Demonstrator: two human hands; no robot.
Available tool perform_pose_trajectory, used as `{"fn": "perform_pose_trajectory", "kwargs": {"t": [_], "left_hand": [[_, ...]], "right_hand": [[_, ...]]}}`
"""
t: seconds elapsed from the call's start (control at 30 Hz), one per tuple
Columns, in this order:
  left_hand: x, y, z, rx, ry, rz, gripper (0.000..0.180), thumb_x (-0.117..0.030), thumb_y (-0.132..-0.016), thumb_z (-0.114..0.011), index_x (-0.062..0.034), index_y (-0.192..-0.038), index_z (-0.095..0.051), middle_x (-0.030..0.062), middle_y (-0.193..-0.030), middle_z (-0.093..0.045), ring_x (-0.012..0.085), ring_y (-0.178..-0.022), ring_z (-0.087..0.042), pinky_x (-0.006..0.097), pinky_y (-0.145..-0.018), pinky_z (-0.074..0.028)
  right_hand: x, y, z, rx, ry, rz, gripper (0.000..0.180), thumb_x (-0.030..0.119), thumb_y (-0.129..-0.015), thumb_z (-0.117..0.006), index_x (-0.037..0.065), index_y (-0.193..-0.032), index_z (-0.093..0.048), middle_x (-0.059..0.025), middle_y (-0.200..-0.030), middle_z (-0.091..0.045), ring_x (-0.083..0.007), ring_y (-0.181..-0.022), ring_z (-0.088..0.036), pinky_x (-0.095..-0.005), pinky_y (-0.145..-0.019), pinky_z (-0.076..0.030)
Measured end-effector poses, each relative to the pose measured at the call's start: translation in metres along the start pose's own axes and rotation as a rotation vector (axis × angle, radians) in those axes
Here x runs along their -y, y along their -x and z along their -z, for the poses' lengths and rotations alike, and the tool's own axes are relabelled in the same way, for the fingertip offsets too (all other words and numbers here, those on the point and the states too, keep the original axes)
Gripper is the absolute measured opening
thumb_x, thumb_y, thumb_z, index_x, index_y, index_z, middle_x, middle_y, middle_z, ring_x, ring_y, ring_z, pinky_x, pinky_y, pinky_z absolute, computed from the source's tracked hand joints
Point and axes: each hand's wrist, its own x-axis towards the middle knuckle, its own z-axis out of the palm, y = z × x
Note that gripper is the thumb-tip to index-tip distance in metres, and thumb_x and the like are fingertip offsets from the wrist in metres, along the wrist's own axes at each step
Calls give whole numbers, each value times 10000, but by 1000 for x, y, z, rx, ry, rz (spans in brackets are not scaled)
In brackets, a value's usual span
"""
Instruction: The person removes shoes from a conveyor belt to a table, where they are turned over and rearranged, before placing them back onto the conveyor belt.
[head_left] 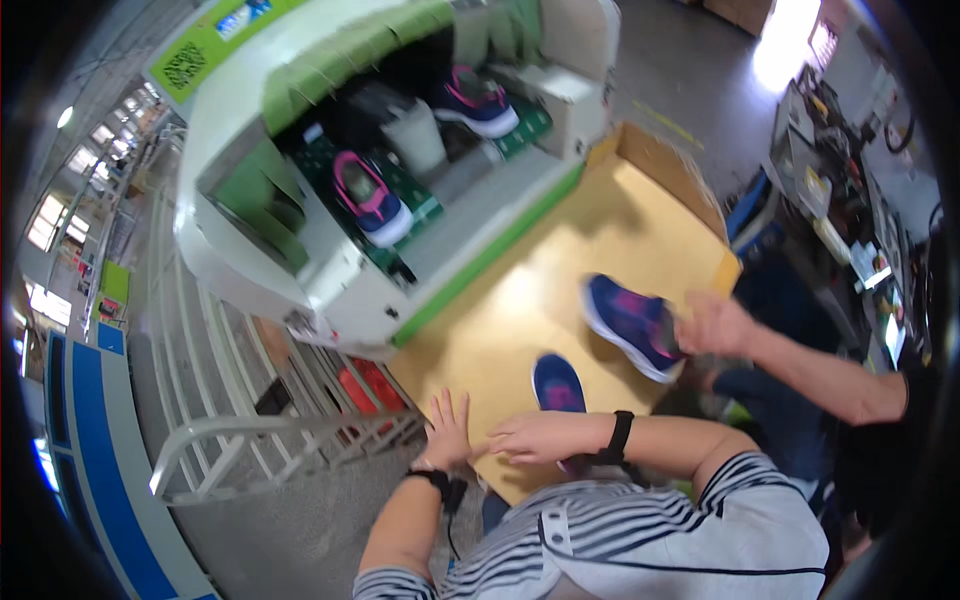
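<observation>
My left hand [448,432] is at the near left edge of the wooden tabletop [480,330], fingers spread and holding nothing that shows. Beside it my right hand [540,437] reaches across to the left, fingers stretched out and nearly touching the left one. A navy sneaker [557,384] with pink details sits just beyond my right wrist, its rear part hidden by my forearm. To the right, a co-worker's hand [718,325] holds another navy sneaker [632,325] with a white sole at its heel end; both are slightly blurred.
Beyond the tabletop stands a white machine [230,220] with green curtain flaps. Two navy and pink sneakers [370,200] [477,103] rest on its green belts, a whitish block [415,137] between them. A metal rack [230,430] stands at left, a cardboard flap [672,175] at the far edge.
</observation>
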Motion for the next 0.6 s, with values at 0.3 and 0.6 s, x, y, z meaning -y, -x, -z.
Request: {"fn": "perform_pose_trajectory", "kwargs": {"t": [0.3, 0.6], "left_hand": [[-21, 0, 29, 45, 46, 64, 1335, -630, -633, -807, -163, -1574, 18, 213, -1603, 174, 433, -1474, 145, 687, -1097, -186], [-30, 19, 34, 86, 79, 116, 1325, -612, -636, -815, -178, -1577, 11, 188, -1608, 185, 384, -1484, 160, 678, -1121, -121]], "right_hand": [[46, 84, -20, -350, 234, -206, 428, 215, -825, -688, 43, -1205, -592, -199, -1317, -513, -381, -1272, -455, -467, -1075, -361], [-22, 129, 0, -1047, 482, -774, 734, 271, -758, -762, -20, -1363, -466, -266, -1363, -486, -409, -1269, -466, -464, -1083, -360]]}}
